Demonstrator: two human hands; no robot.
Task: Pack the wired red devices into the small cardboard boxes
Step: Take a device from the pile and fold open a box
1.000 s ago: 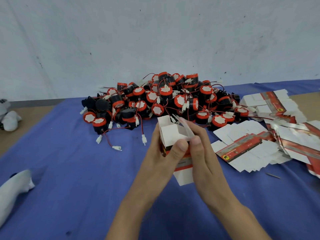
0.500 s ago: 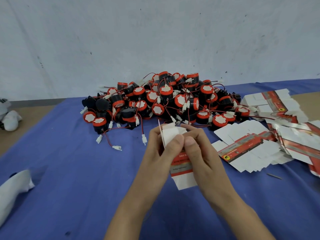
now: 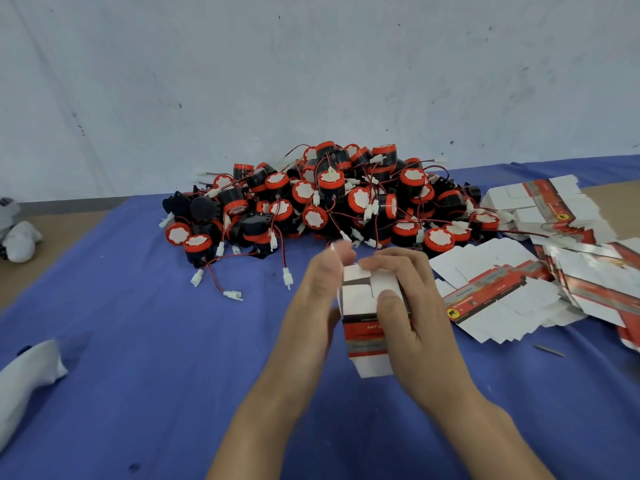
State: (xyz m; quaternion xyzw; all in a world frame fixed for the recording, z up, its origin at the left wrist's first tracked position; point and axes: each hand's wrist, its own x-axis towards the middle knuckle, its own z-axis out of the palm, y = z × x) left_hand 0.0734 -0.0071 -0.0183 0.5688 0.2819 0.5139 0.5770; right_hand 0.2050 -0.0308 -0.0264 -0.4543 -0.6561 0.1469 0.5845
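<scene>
— What are the fingers doing?

— The right hand (image 3: 412,327) is clenched round the small cardboard box (image 3: 363,337). Its fingers (image 3: 391,263) curl over the folded top flaps, and the thumb presses on the white front flap. The left hand (image 3: 311,299) grips the box's left side. Its fingertips are blurred at the top edge, so I cannot tell which flap they touch.

— And the box itself?

— Upright between both hands, over the blue cloth (image 3: 138,341), with its red band facing the camera.

— The rest?

— The red devices (image 3: 329,202) lie heaped just beyond the hands, wires and white plugs trailing onto the cloth. Flat unfolded boxes (image 3: 502,292) are spread to the right, and a white bundle (image 3: 24,375) lies at the left edge.
</scene>
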